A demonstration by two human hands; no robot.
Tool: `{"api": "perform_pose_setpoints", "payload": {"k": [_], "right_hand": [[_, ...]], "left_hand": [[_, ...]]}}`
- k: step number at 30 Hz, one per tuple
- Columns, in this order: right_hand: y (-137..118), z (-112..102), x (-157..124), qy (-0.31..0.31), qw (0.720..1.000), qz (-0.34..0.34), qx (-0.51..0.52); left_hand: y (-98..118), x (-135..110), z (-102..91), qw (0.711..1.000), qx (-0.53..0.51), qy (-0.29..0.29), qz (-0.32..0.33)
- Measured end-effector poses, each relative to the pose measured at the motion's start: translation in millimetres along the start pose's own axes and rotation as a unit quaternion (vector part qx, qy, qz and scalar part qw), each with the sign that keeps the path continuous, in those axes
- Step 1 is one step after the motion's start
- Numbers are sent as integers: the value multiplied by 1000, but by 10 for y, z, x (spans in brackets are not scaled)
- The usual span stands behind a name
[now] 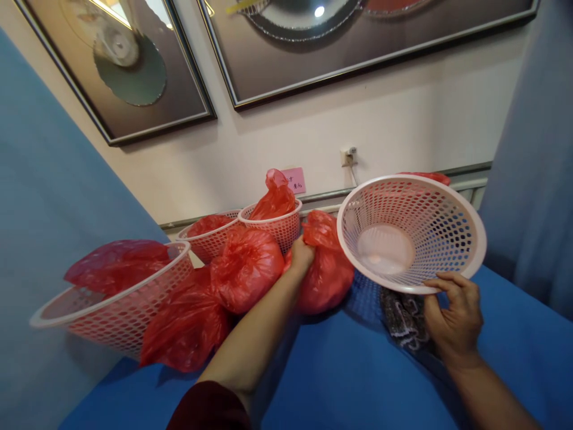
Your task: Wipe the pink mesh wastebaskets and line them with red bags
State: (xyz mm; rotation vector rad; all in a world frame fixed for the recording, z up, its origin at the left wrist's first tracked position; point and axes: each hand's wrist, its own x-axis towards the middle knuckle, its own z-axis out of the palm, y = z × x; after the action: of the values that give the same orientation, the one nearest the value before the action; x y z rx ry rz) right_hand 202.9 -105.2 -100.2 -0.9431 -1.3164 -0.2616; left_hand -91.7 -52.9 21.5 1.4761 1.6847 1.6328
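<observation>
My right hand (456,316) pinches the near rim of a pale pink plastic basket (385,245) with perforated sides. The basket is tilted, so its mouth faces me and its inside shows nothing in it. My left hand (302,255) reaches forward and is closed at the side of a filled red plastic bag (324,275), near its gathered top; the fingertips are hidden. Left of that arm sit a second filled red bag (248,269) and a third one (185,325). A dark grey knitted item with light edging (403,319) lies under the tilted basket, beside my right hand.
Pink baskets with red bags stand at the left (129,316), at the back left (215,242) and at the back middle (286,230). A blue cloth (331,370) covers the table. Behind are a wall socket (348,156), a pink note (295,179) and framed pictures.
</observation>
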Motion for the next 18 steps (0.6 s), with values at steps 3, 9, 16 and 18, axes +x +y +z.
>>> {"api": "perform_pose_setpoints", "payload": {"k": [3,9,16,18], "right_hand": [[31,-9,-4,2,1000,7,-5],[50,-5,-11,30,999,28,1],[-14,4,-62,-8,1000,16,19],[-38,10,-80,-13,1000,12,20]], "left_hand": [[217,80,-172,998,-33,50,30],[935,216,-668,977,-138,110,116],[1842,453,-1465,951,-18,196,237],[1899,487,-1650,937,64,222,262]]}}
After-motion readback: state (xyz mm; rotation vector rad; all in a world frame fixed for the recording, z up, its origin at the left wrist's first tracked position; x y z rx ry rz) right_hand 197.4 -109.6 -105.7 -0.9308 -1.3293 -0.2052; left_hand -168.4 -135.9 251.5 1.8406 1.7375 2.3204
